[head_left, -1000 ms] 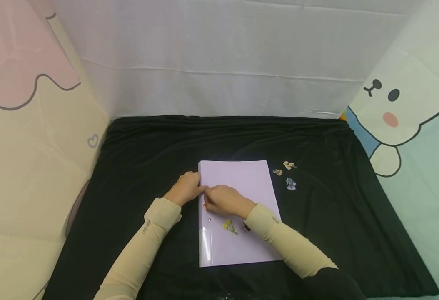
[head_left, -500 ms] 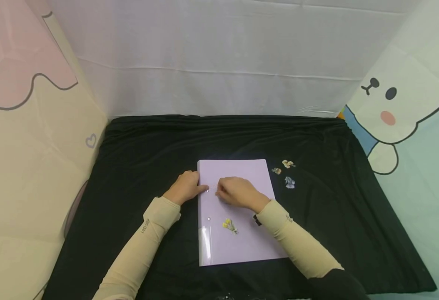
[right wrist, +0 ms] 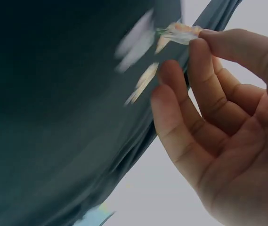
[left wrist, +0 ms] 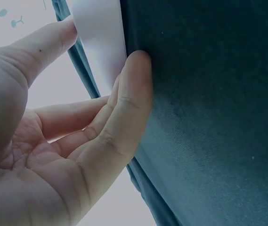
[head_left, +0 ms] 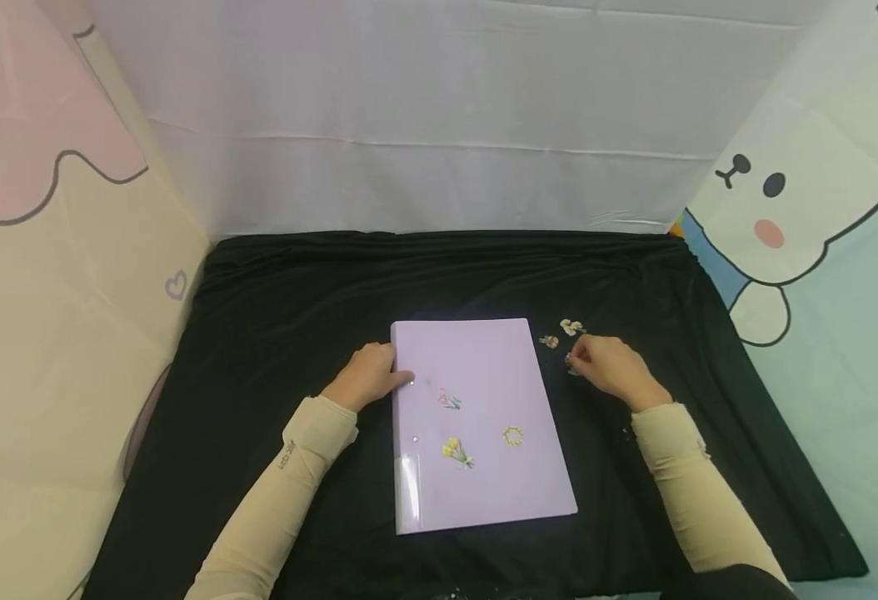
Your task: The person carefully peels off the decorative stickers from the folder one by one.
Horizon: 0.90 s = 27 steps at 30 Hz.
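Note:
A lilac binder (head_left: 476, 358) lies on the black cloth. My left hand (head_left: 366, 377) grips its left edge, thumb on the cover and fingers along the spine. On the cover lie a pink flower sticker (head_left: 450, 400), a yellow tulip sticker (head_left: 456, 452) and a yellow wreath sticker (head_left: 513, 436). My right hand (head_left: 615, 367) is right of the binder, its fingertips partly hiding a blue flower sticker (head_left: 571, 371). In the right wrist view, thumb and index finger nearly meet beside a clear-edged orange-and-white piece (right wrist: 183, 34); whether they pinch it is unclear.
An orange flower sticker (head_left: 550, 342) and a cream flower sticker (head_left: 570, 327) lie on the black cloth (head_left: 296, 283) just beyond the right fingertips. Printed fabric hangs on both sides, with a white sheet (head_left: 409, 117) behind.
My right hand has left the binder and moved right to the loose stickers, uncovering the pink flower and wreath stickers. The left hand keeps its hold on the spine.

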### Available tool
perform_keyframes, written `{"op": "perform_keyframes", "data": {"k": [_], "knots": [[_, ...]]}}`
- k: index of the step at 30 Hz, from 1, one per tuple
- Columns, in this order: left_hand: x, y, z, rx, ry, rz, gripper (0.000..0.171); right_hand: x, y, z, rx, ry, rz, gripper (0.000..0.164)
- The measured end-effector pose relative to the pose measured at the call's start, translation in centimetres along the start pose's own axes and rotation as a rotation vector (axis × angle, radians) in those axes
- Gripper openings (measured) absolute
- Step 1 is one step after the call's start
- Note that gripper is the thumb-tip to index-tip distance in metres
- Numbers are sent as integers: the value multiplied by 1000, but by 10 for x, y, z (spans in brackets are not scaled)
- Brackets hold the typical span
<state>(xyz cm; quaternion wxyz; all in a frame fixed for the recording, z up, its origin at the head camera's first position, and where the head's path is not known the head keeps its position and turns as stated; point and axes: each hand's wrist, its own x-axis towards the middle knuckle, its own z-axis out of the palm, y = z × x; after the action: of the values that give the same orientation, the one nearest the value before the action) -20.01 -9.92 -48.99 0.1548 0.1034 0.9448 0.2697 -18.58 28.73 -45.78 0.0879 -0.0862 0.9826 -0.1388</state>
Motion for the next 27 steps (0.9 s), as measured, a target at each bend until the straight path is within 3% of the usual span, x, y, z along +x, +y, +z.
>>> {"op": "perform_keyframes", "data": {"k": [4,10,19,27], "knots": [[0,1,-1,-1,0,-4,34,-11,39,-8,4,-22,117,18],[0,3,-1,9,-13,-24,37,-18,66,-10,-8,-16,165,25],[-2,4,-1,3,-20,-20,39,-18,69,-11,-18,13,201,20],[-1,2,-1,-9,-17,-13,40,-17,64,-16,-15,29,173,18]]}}
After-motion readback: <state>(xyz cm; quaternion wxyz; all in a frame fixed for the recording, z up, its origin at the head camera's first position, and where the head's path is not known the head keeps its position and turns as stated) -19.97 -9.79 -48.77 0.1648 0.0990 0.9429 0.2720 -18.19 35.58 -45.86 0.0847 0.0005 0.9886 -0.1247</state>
